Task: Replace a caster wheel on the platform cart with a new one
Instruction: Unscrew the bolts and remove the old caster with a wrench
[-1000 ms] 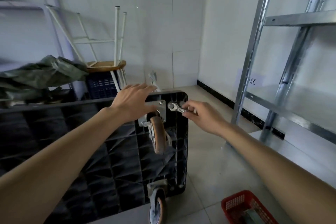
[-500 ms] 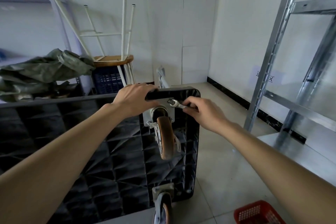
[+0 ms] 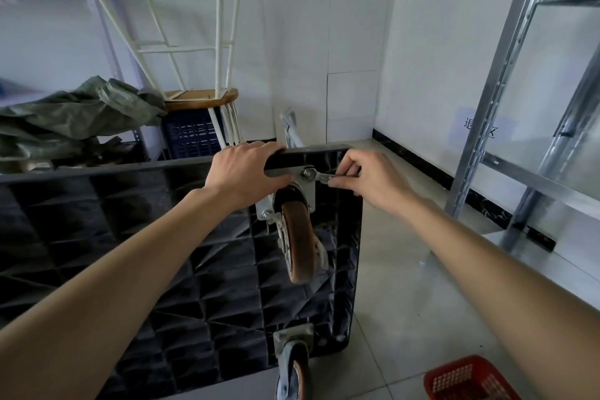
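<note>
Your left hand (image 3: 243, 174) grips the cart (image 3: 194, 269) edge. Your right hand (image 3: 367, 177) pinches the wrench (image 3: 319, 176) on the wheel (image 3: 298, 243) plate's bolt.

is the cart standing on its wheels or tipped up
Tipped up on its side: the platform cart shows its ribbed underside, and the caster wheel sticks out sideways, off the floor.

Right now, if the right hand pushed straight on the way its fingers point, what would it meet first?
The right hand points left along the wrench, so it would likely meet the nut on the caster plate first, then the left hand. Depth is unclear.
</note>
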